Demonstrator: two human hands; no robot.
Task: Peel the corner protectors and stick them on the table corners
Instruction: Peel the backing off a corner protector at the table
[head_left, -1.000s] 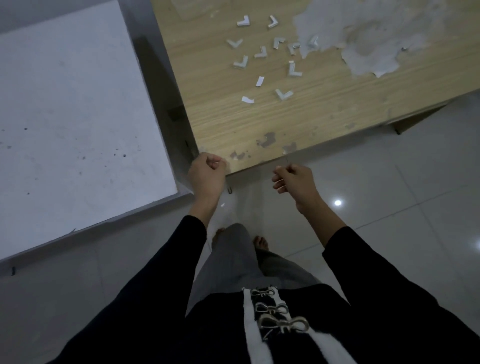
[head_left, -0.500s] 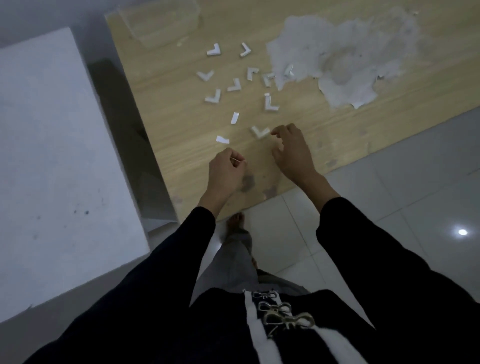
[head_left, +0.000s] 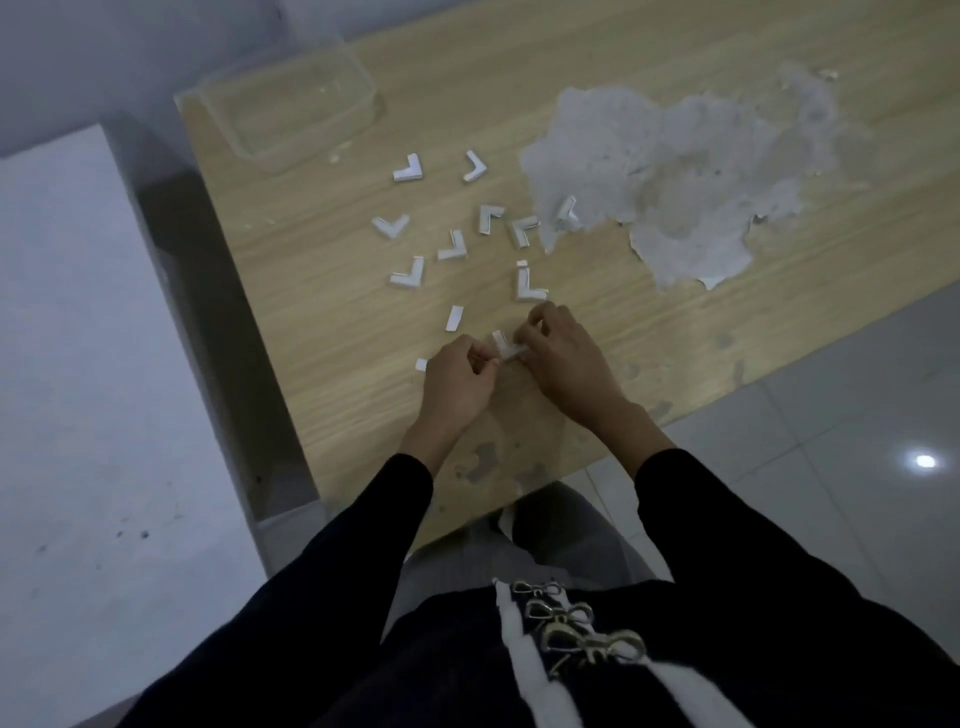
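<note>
Wooden table (head_left: 363, 415) over pale tiled floor, head view | left hand (head_left: 457, 382) and right hand (head_left: 566, 358) meet above the near edge, both pinching one white L-shaped corner protector (head_left: 503, 347) | loose protectors (head_left: 529, 285) scattered just beyond | clear tub (head_left: 296, 111) at far-left corner

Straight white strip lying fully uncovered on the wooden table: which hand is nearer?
Left. The left hand sits just below the straight white strip; the right hand is farther, to its right.
</note>
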